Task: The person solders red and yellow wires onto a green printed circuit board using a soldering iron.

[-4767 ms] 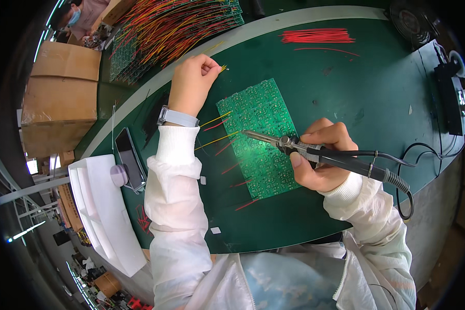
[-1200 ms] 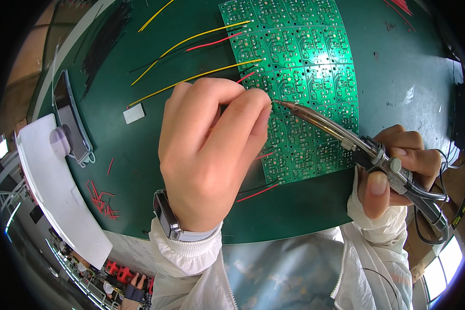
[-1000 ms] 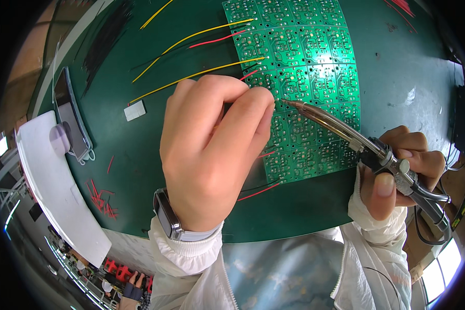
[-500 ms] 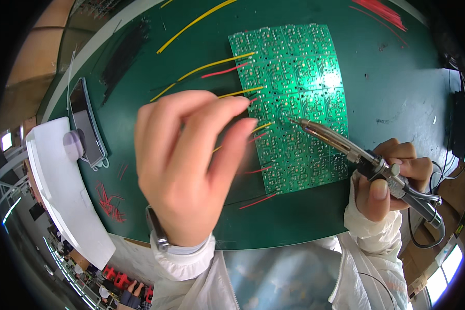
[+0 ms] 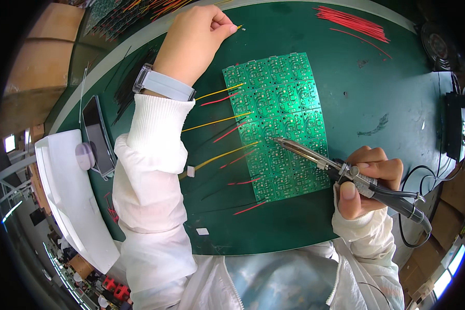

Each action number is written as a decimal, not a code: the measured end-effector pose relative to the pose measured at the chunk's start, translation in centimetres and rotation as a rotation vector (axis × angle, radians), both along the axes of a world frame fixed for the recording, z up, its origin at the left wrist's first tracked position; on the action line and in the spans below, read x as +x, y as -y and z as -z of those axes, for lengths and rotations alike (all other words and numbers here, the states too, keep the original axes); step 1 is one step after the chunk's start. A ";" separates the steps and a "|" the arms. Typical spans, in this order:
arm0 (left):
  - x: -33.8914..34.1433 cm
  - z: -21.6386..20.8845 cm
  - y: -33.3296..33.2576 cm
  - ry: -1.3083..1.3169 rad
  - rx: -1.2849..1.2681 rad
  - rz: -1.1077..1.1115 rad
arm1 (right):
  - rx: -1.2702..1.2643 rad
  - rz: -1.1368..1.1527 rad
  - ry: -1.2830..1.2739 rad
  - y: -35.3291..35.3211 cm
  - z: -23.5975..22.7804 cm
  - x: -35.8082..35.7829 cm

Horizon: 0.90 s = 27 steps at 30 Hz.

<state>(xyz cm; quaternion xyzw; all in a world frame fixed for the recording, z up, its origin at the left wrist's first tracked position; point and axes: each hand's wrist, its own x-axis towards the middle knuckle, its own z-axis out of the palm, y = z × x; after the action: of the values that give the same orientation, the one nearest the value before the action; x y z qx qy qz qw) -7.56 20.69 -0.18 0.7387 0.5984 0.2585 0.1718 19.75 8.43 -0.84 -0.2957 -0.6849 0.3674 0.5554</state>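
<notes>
A green panel of small circuit boards (image 5: 289, 124) lies on the green work surface. Several yellow wires (image 5: 219, 120) and red wires (image 5: 228, 133) stick out from its left edge. My left hand (image 5: 194, 39) reaches to the far edge of the surface, thumb and fingers pinched on the end of a yellow wire (image 5: 239, 27); most of that wire is hidden. My right hand (image 5: 369, 175) is wrapped around a soldering iron (image 5: 307, 153) with a metal feed tube and a cable. The iron's tip points at the middle of the panel; whether it touches, I cannot tell.
Red wires (image 5: 351, 23) lie in a bundle at the far right, black wires (image 5: 132, 77) at the left. A phone (image 5: 98, 134) leans by a white curved object (image 5: 70, 186). More circuit boards (image 5: 108, 20) are at the far left. A black cable (image 5: 405, 212) loops at the right.
My left hand has moved from beside the panel's left edge to the far edge and now pinches a yellow wire. The soldering iron stays over the panel. The view has shifted.
</notes>
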 end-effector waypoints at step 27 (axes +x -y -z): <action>3.8 -5.0 1.2 0.111 -0.122 -0.285 | 0.010 0.002 -0.006 -0.1 0.2 0.2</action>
<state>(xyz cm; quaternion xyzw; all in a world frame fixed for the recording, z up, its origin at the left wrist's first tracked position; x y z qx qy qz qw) -3.80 19.46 4.84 0.6191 0.7013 0.2839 0.2106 19.92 8.51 -1.07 -0.2927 -0.6848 0.3643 0.5592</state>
